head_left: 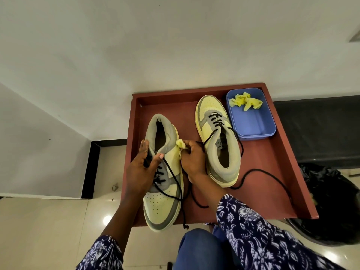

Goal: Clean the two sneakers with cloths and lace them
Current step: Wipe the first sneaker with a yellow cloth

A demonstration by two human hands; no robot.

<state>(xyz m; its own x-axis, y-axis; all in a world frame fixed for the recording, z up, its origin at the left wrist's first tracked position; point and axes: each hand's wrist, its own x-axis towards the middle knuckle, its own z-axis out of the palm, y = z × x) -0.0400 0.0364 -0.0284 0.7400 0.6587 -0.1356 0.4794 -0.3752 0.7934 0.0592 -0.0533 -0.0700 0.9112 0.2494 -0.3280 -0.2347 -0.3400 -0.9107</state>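
While the left hand [143, 168] steadies the near sneaker [163, 172] in the lower centre of the head view, with its fingers [145, 148] stretched over the collar and tongue and the thumb resting on the upper, the right hand [191, 158] pinches a small yellow cloth [180, 146] between curled fingers and presses it on the side of this shoe, just below the grey collar. This sneaker lies on the red-brown table [272, 172] with its toe toward the person, and its black lace [175, 184] hangs loose over the toe and the table edge. The second sneaker [219, 139] stands just to the right of it, toe toward the top of the frame, partly laced, with its long lace end [268, 176] trailing over the table. At the upper right of the table a blue tray [253, 121] holds another crumpled yellow cloth [245, 102]. I judge that the cleaning step is in hand. The next move probably calls for wiping along the side panel while the left hand keeps the shoe from sliding; the lacing of both shoes is not yet finished.
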